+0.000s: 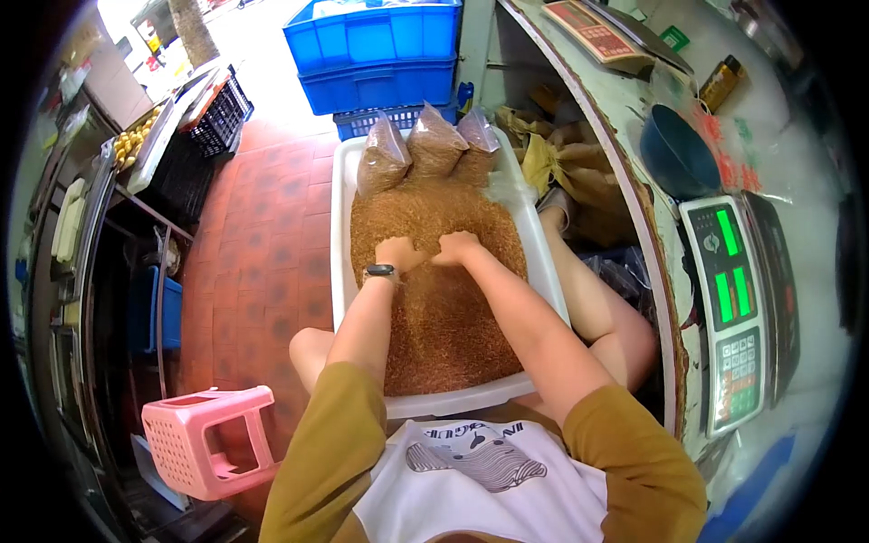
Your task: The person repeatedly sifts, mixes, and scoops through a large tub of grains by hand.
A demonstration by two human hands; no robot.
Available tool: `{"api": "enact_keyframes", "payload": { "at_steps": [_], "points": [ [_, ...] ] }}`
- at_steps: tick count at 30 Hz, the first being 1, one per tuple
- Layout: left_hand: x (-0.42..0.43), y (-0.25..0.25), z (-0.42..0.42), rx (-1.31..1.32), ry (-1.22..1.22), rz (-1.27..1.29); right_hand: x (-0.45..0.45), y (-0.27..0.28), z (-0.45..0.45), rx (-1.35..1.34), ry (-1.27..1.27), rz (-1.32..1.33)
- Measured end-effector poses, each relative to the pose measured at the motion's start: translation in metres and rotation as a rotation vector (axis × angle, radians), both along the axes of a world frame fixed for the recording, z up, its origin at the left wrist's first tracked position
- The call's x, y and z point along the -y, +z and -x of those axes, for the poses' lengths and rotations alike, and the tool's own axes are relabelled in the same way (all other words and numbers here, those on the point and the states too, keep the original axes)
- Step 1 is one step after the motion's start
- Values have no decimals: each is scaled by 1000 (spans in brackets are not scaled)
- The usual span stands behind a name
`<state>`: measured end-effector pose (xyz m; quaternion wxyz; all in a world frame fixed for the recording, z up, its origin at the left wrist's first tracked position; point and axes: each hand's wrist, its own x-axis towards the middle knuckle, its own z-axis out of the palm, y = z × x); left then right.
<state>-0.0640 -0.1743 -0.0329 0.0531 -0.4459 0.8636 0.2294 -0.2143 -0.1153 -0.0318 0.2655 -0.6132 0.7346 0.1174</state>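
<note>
A white tub [342, 195] full of loose reddish-brown granular material [444, 335] stands in front of my body. My left hand [401, 254], with a dark band on the wrist, rests in the material near the tub's middle. Close beside it on the right, my right hand [455, 247] also touches the material. Fingertips of both hands are down in or behind the granules, so what they hold, if anything, is hidden. Three clear bags filled with similar material, a left one [384, 158], a middle one [435, 145] and a right one [477, 149], lean at the tub's far end.
Blue crates [376, 45] are stacked beyond the tub. A pink stool [213, 443] lies on its side at the lower left. On the right counter are a green-lit scale [731, 308], a dark bowl [679, 152] and another scale [602, 32]. Shelving lines the left.
</note>
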Motion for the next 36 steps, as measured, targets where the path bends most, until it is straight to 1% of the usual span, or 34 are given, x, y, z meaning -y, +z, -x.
{"api": "enact_keyframes", "payload": {
  "at_steps": [3, 5, 7, 9, 12, 13, 14, 16, 17, 20, 21, 22, 23, 24, 25, 27, 28, 29, 31, 32, 33, 36],
  "points": [
    [-17, -4, -7, -10, 43, -46, -18, -14, 0, 103, -77, 33],
    [-24, -19, -9, -51, 81, -76, -31, -18, 2, 203, -152, -5],
    [-34, -32, -13, -66, 111, -148, -44, -22, -1, 286, -219, 30],
    [-45, -17, -20, -62, 142, -258, -53, -32, -2, 383, -311, 41],
    [-49, -39, -35, -304, 203, -428, -55, -53, 3, 541, -284, -8],
    [-49, -52, -38, -399, 279, -567, -53, -72, 5, 630, -345, -59],
    [-51, -57, -42, -427, 324, -664, -58, -66, 2, 680, -381, -99],
    [-53, -64, -47, -488, 413, -853, -68, -32, -5, 775, -452, -177],
    [-49, -87, -48, -488, 462, -877, -72, -25, -7, 750, -510, -233],
    [-51, -106, -65, -669, 375, -1016, -73, -93, 12, 797, -551, -129],
    [-36, -153, -68, -658, 346, -1043, -82, -71, 15, 923, -463, -175],
    [-29, -172, -72, -688, 327, -1015, -91, -72, 17, 953, -477, -135],
    [-25, -186, -76, -719, 307, -986, -97, -75, 21, 981, -490, -92],
    [-35, -173, -76, -749, 288, -957, -102, -83, 28, 1009, -506, -49],
    [-44, -159, -75, -653, 466, -913, -104, -109, 41, 1096, -423, 28],
    [-53, -151, -77, -590, 647, -901, -117, -115, 48, 1113, -412, 89],
    [-56, -148, -78, -556, 736, -889, -118, -117, 49, 1076, -443, 86],
    [-58, -137, -82, -655, 790, -1125, -120, -117, 49, 1040, -474, 82],
    [-77, -98, -83, -841, 934, -1276, -122, -112, 44, 1028, -597, 78],
    [-86, -89, -80, -940, 1010, -1342, -122, -113, 40, 1021, -652, 74],
    [-90, -93, -77, -1005, 1112, -1299, -122, -116, 43, 1043, -559, 118],
    [-99, -112, -63, -1195, 1407, -1116, -106, -125, 32, 965, -778, 151]
  ]
}}
